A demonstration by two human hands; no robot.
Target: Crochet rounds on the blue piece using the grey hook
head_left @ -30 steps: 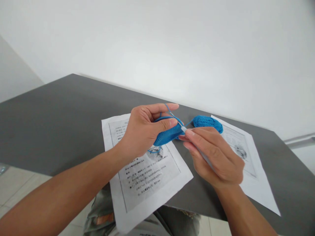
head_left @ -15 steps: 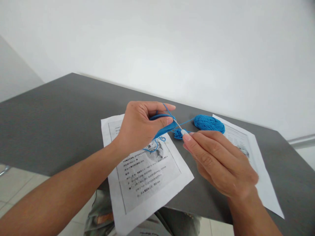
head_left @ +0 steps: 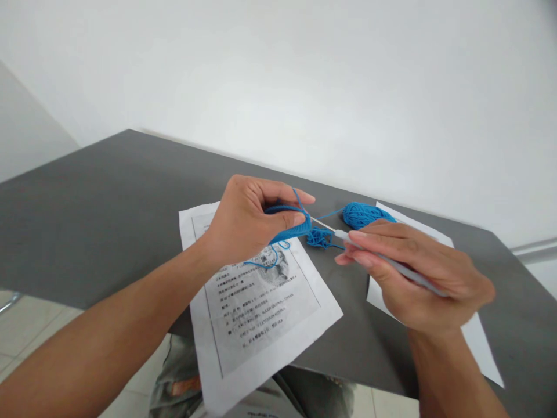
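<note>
My left hand [head_left: 248, 223] is closed on a blue crocheted piece [head_left: 290, 227], pinching it between thumb and fingers, with a strand of blue yarn looped over the forefinger. My right hand [head_left: 413, 273] is closed on a pale crochet hook [head_left: 383, 258] whose thin metal tip reaches into the edge of the piece. A blue yarn ball [head_left: 363, 213] lies on the grey table [head_left: 108, 215] just behind my right hand, and a loose tangle of yarn [head_left: 321, 237] lies between the hands.
A printed sheet [head_left: 256, 313] lies under my left hand and overhangs the table's near edge. A second sheet [head_left: 474, 342] lies under my right hand. A white wall rises behind the table. My lap shows below the table edge.
My right hand has drawn the hook back to the right and turned flatter, so the shaft shows. My left hand has lifted the piece slightly. Loose yarn now shows between the hands.
</note>
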